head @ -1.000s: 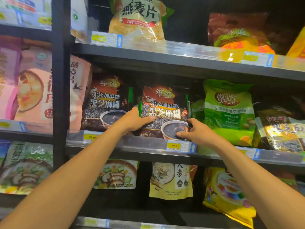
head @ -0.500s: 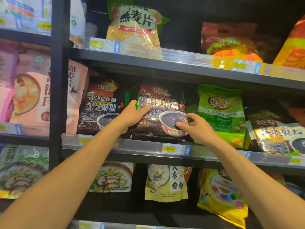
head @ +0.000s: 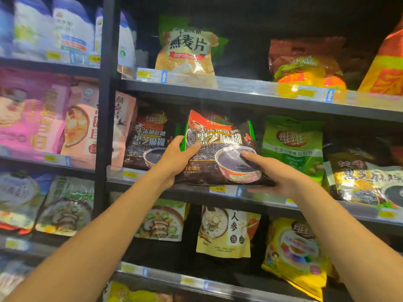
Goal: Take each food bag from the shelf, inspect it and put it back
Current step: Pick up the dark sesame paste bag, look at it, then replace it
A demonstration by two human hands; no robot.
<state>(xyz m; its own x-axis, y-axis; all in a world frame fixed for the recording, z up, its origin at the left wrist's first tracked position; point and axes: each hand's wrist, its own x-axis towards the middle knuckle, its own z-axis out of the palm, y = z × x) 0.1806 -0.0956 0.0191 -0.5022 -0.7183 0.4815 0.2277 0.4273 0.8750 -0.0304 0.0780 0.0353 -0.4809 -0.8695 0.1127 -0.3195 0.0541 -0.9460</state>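
Both bare forearms reached up toward the shelf [head: 272, 199]. The left hand [head: 174, 160] clasped the left edge of the black sesame bag [head: 220, 144], thumb on its front. The right hand [head: 277, 173] gripped its lower right corner, thumb over the printed bowl. The bag sat between the hands, tilted, its bottom over the shelf lip. Just beyond the left hand stood a matching dark bag [head: 148, 140]; beyond the right, a green bag [head: 292, 147].

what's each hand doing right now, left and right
Left hand: closed on the left edge of the dark sesame bag.
Right hand: gripping the same bag's lower right corner, thumb on its front.
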